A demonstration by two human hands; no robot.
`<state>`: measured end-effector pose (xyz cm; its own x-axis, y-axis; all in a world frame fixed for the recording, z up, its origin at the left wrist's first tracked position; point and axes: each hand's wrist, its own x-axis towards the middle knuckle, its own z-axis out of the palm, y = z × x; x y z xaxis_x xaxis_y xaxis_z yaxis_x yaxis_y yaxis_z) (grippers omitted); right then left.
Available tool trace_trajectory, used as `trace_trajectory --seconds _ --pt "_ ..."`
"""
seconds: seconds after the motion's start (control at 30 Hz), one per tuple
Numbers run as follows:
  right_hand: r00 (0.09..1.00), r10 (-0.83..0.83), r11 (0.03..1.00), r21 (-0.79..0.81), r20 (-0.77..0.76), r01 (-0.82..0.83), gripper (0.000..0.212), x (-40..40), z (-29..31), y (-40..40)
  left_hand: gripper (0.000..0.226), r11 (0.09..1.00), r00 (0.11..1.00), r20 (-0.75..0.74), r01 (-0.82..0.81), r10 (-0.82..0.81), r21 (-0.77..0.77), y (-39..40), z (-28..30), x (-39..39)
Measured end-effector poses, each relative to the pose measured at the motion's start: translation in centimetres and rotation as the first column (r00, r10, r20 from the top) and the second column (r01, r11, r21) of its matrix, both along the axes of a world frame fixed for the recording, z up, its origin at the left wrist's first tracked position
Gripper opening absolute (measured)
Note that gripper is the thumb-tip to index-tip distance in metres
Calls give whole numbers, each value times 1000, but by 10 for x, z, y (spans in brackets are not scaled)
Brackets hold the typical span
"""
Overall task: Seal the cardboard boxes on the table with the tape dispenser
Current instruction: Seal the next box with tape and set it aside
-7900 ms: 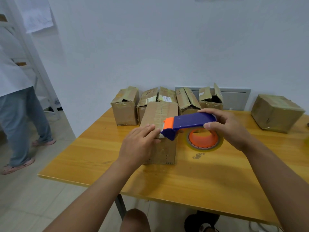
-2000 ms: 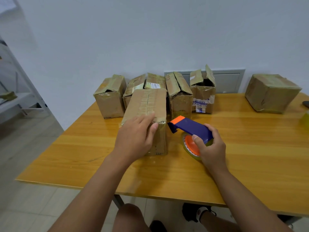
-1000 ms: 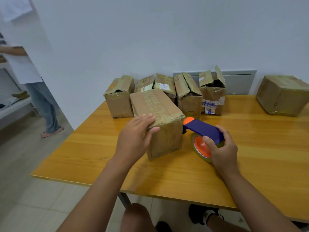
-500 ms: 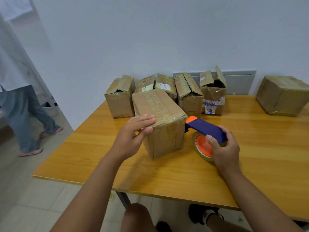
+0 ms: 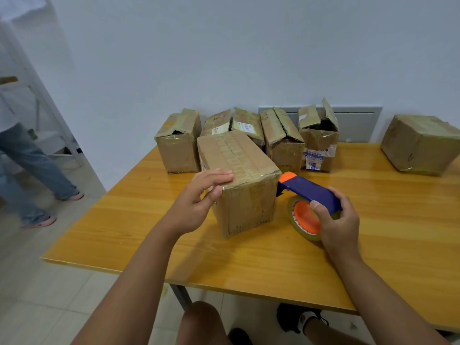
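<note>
A closed cardboard box (image 5: 239, 180), its top banded with clear tape, stands near the front left of a yellow wooden table (image 5: 249, 260), turned at an angle to the table edge. The left hand (image 5: 199, 195) rests its straight fingers on the box's near top edge, thumb against the front face. Just to the right of the box, the right hand (image 5: 336, 220) grips the rear of a blue tape dispenser (image 5: 308, 192), fingers curled over its body and thumb on the orange core of the tape roll (image 5: 305, 220); the dispenser's orange nose sits at the box's upper right corner, though whether it touches the cardboard cannot be told. Behind, along the white wall (image 5: 249, 58), four more boxes stand in a row with flaps loose or raised: one at the left (image 5: 178, 145), a second bearing a white barcode label (image 5: 245, 125) whose print is too small to read, a third with a peaked top (image 5: 282, 143), and a fourth (image 5: 318, 143) with its flaps up and a torn white-and-blue printed label on its front, illegible. A taped box (image 5: 420, 143) sits well apart at the far right. A grey panel (image 5: 356, 123) is set in the wall behind the row. At left, on the tiled floor (image 5: 37, 282), another person's legs in jeans (image 5: 32, 158) and pink slippers are seen.
</note>
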<state>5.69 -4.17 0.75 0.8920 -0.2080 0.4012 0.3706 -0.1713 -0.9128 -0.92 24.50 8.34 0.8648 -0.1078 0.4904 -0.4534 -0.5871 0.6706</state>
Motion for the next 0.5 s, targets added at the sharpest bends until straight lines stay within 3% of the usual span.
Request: trace_trajectory --seconds 0.1,0.2,0.37,0.43,0.5 --pt "1000 -6 1000 -10 0 6 59 -1 1 0 40 993 993 -33 -115 116 24 -11 8 -2" --pt "1000 -6 1000 -10 -5 6 58 -1 2 1 52 864 918 177 -395 356 313 -38 6 1" --pt "1000 -3 1000 16 -9 3 58 -2 2 1 26 799 842 424 -491 333 348 -51 -1 5" --pt "1000 -1 1000 25 -12 1 57 -2 2 0 19 773 832 421 -520 362 363 -49 1 0" --pt "1000 -3 1000 18 -10 3 57 -2 2 0 30 753 827 387 -544 407 371 -54 6 -5"
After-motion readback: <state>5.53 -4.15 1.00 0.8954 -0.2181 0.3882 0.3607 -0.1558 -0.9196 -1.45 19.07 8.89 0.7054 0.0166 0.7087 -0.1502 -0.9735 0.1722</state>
